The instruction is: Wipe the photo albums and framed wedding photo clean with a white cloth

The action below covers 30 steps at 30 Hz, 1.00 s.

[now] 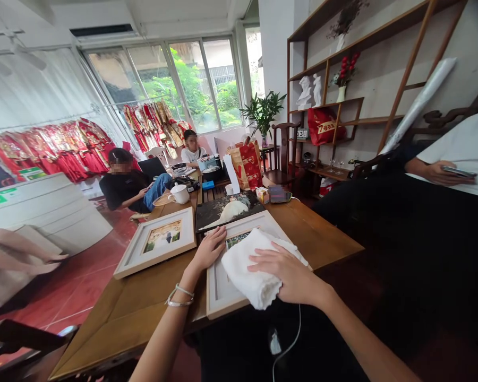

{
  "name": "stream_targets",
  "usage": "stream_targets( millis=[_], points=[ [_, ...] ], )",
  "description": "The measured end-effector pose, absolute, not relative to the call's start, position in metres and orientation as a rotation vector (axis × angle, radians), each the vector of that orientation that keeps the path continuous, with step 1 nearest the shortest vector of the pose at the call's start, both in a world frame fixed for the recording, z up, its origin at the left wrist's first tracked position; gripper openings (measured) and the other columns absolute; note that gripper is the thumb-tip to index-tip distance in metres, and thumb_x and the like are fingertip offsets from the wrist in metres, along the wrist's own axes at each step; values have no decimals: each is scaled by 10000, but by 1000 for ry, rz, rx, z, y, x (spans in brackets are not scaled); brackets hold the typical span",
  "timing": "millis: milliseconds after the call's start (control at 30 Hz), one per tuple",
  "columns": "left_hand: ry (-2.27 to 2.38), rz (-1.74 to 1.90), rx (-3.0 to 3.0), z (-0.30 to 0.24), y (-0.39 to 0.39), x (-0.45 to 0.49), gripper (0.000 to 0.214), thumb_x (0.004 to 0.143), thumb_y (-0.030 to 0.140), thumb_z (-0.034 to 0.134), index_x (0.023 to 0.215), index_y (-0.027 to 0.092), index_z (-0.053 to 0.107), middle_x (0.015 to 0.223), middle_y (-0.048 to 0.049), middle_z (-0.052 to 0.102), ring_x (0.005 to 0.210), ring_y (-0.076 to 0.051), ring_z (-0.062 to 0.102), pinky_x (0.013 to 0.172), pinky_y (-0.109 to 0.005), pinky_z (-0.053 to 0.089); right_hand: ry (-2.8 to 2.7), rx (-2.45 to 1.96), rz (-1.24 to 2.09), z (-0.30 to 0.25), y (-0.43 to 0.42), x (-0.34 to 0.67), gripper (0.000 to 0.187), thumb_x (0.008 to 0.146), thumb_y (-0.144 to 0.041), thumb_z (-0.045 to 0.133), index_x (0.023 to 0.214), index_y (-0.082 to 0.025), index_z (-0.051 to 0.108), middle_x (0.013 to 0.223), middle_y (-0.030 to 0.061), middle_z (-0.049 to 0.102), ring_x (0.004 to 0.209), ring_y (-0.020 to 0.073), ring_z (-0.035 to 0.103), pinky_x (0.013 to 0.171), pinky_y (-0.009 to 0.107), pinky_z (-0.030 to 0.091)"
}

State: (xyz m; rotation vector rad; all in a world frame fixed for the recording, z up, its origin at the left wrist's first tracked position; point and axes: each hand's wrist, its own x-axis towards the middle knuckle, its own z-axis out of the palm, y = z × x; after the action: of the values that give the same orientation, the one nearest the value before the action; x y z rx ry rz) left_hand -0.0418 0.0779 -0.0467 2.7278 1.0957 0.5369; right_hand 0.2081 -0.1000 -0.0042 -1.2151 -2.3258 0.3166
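Note:
A light wooden picture frame (pixel 219 289) lies flat on the wooden table (pixel 143 297) in front of me. My right hand (pixel 287 273) presses a folded white cloth (pixel 250 270) down on the frame's glass, fingers flat and spread. My left hand (pixel 209 248) rests on the frame's upper left corner, fingers curled over its edge. Bracelets circle my left wrist.
A second framed photo (pixel 157 241) lies to the left, a dark photo print (pixel 227 211) beyond it. A white teapot (pixel 180 193), a red bag (pixel 247 164) and small items stand further back. Two people sit at the far end; another sits at right holding a phone (pixel 458 172).

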Motion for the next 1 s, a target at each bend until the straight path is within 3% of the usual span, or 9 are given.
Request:
stream_targets(
  millis=[233,500,633,1000],
  points=[
    [1043,558,2675,-51,82,-44,430,919,237,354,1320,230,507,1465,-63,383,1395,-248,264,1111,-521,225,-2404,-1286,206,-7,-89,208,729,584,-6,499,1266,-258,551,1386,40,505,1331,224,374,1125,492,174],
    [1031,595,2621,-51,80,-47,445,900,205,368,1325,192,500,1464,-90,389,1396,-252,262,1122,-513,219,-2492,-1349,-247,0,-28,228,660,648,36,478,1254,-211,567,1346,90,542,1337,268,355,1113,561,117],
    [1070,681,2585,-53,80,-47,512,870,191,403,1375,110,425,1467,-151,371,1379,-255,303,1128,-475,239,-2479,-1406,-165,-7,-14,238,695,616,25,496,1274,-194,550,1395,92,489,1345,264,341,1101,533,188],
    [1082,726,2596,-62,86,-51,509,872,162,401,1380,172,429,1477,-112,361,1376,-240,312,1135,-477,238,-2488,-1322,94,7,-83,225,627,622,-74,540,1207,-290,605,1270,26,612,1184,253,525,1007,437,333]
  ],
)
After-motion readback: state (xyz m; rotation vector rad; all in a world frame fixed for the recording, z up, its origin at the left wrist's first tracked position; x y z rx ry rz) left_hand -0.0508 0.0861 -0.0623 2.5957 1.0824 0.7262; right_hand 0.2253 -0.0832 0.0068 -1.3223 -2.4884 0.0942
